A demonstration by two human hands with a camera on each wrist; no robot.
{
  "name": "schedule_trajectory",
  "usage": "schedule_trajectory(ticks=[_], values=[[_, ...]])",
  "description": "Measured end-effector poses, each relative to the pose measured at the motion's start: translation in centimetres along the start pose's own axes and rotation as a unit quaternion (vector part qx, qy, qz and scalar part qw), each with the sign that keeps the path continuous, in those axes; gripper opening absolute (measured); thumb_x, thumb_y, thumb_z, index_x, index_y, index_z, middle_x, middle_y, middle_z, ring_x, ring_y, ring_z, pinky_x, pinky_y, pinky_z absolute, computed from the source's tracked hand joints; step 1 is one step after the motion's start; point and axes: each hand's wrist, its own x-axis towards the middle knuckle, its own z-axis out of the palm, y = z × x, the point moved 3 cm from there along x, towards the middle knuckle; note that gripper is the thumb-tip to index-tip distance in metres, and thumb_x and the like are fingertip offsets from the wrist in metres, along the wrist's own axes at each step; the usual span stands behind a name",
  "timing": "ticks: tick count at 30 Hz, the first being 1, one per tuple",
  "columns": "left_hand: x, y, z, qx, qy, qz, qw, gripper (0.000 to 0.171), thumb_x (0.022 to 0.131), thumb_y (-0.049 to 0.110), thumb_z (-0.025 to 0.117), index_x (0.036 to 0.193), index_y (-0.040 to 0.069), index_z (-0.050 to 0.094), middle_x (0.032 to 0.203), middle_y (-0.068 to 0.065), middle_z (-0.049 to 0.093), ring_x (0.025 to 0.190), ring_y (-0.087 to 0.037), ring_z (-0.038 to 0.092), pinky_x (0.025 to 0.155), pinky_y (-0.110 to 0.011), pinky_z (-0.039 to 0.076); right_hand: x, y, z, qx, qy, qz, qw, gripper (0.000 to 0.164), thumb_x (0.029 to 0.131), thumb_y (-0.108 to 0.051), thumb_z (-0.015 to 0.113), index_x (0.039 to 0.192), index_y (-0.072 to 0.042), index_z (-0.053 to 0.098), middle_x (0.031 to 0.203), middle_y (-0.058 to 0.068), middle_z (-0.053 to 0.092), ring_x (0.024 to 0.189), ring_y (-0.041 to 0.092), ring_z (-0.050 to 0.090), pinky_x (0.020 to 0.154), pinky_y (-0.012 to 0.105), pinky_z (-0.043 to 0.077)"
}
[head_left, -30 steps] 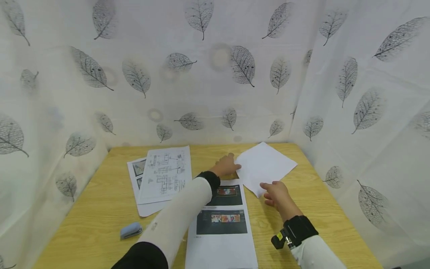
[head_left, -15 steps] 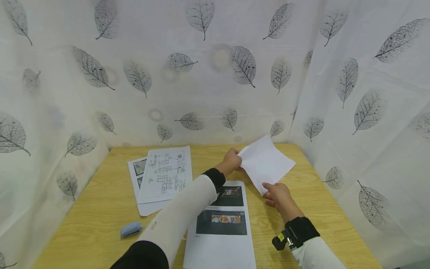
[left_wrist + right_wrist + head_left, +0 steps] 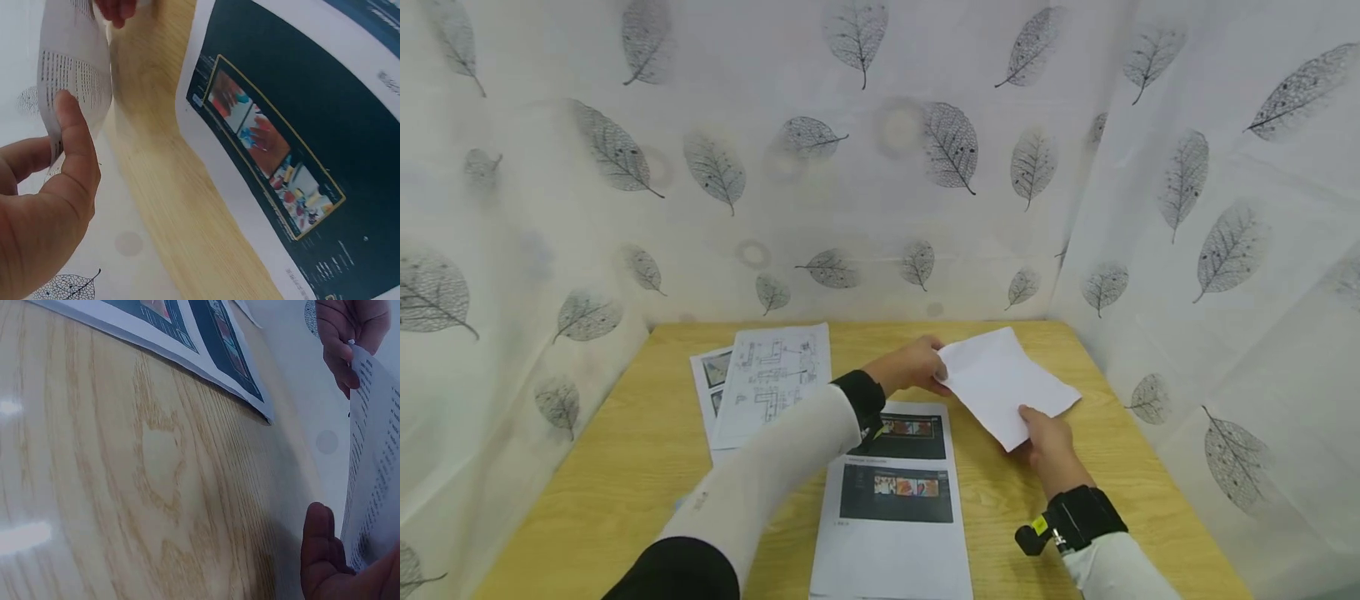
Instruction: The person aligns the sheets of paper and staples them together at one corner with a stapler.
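L hand (image 3: 913, 367) pinched the white sheet's (image 3: 1003, 379) left edge, R hand (image 3: 1048, 442) its near edge, at table's (image 3: 1135, 475) far right; uneven pull w/ edge-only hold could've creased it.

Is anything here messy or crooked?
Yes: the white paper with black line drawings lies askew over the white paper with grey pictures, whose left edge sticks out unevenly. The blank-topped white paper held by the left hand and right hand bends. No spills show.
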Motion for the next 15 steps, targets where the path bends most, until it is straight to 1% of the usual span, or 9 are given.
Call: schedule_trajectory(ticks=[2, 4, 6, 8, 9, 11, 12, 15], values=[[-0.7, -0.4, -0.2, 0.034, -0.018, -0.010, 0.9992, 0.058, 0.085, -0.019, 0.061, 0.138, -0.002, 0.043, 0.111, -0.021, 0.060, 0.086, -0.036, 0.069, 0.071, -0.045, 0.063, 0.0, 0.1, -0.2, -0.022, 0.025, -0.002, 0.999, 0.074, 0.103, -0.024, 0.053, 0.158, 0.010, 0.018, 0.164, 0.027, 0.026, 0.147, 0.036, 0.033, 0.120, 0.046, 0.033], [-1.4, -0.9, -0.5, 0.073, -0.037, -0.024, 0.9964, 0.061, 0.088, -0.012, 0.067, 0.143, 0.002, 0.043, 0.108, -0.019, 0.064, 0.087, -0.034, 0.072, 0.073, -0.045, 0.062, -0.1, 0.2, -0.4, -0.031, 0.037, 0.001, 0.999, 0.073, 0.102, -0.022, 0.053, 0.158, 0.009, 0.017, 0.164, 0.027, 0.024, 0.147, 0.038, 0.032, 0.120, 0.048, 0.032], [-2.2, -1.4, -0.8, 0.109, -0.056, -0.035, 0.9918, 0.063, 0.092, -0.001, 0.071, 0.147, 0.005, 0.041, 0.109, -0.017, 0.068, 0.092, -0.032, 0.073, 0.077, -0.046, 0.061, -0.1, 0.2, -0.5, -0.020, 0.035, -0.003, 0.999, 0.072, 0.102, -0.019, 0.051, 0.159, 0.008, 0.016, 0.166, 0.027, 0.020, 0.150, 0.040, 0.028, 0.121, 0.051, 0.029], [-2.6, -1.7, -1.3, 0.138, -0.066, -0.038, 0.9874, 0.061, 0.095, 0.012, 0.072, 0.148, 0.004, 0.043, 0.113, -0.015, 0.069, 0.098, -0.031, 0.072, 0.082, -0.047, 0.061, -0.2, 0.2, -0.6, -0.015, 0.034, -0.003, 0.999, 0.072, 0.102, -0.018, 0.051, 0.160, 0.006, 0.016, 0.167, 0.026, 0.017, 0.152, 0.042, 0.025, 0.122, 0.053, 0.027], [-2.8, -1.8, -1.6, 0.150, -0.066, -0.036, 0.9858, 0.061, 0.096, 0.018, 0.072, 0.149, 0.003, 0.043, 0.117, -0.016, 0.068, 0.101, -0.031, 0.072, 0.083, -0.047, 0.060, -0.3, 0.1, -0.7, -0.017, 0.033, -0.002, 0.999, 0.072, 0.102, -0.018, 0.052, 0.160, 0.005, 0.017, 0.167, 0.025, 0.017, 0.152, 0.042, 0.025, 0.122, 0.053, 0.027], [-2.9, -1.8, -2.1, 0.159, -0.056, -0.032, 0.9853, 0.067, 0.098, 0.028, 0.071, 0.151, 0.001, 0.041, 0.128, -0.018, 0.064, 0.108, -0.034, 0.070, 0.086, -0.049, 0.060, -0.6, 0.1, -0.6, -0.021, 0.019, -0.007, 1.000, 0.073, 0.101, -0.018, 0.052, 0.161, 0.004, 0.015, 0.168, 0.025, 0.016, 0.152, 0.043, 0.024, 0.123, 0.055, 0.025], [-2.9, -1.8, -2.4, 0.158, -0.049, -0.032, 0.9857, 0.069, 0.098, 0.032, 0.070, 0.152, 0.001, 0.040, 0.133, -0.020, 0.060, 0.112, -0.036, 0.068, 0.087, -0.049, 0.060, -0.8, 0.0, -0.6, -0.029, 0.011, -0.008, 0.999, 0.074, 0.101, -0.019, 0.052, 0.161, 0.005, 0.015, 0.168, 0.026, 0.016, 0.152, 0.044, 0.023, 0.123, 0.055, 0.025], [-2.7, -1.5, -3.2, 0.137, -0.024, -0.032, 0.9898, 0.083, 0.096, 0.036, 0.073, 0.157, 0.001, 0.029, 0.145, -0.025, 0.050, 0.120, -0.043, 0.064, 0.090, -0.049, 0.059, -1.6, -0.3, -0.2, -0.047, -0.028, -0.020, 0.998, 0.075, 0.101, -0.019, 0.053, 0.160, 0.006, 0.015, 0.166, 0.028, 0.017, 0.152, 0.048, 0.023, 0.122, 0.058, 0.024]])
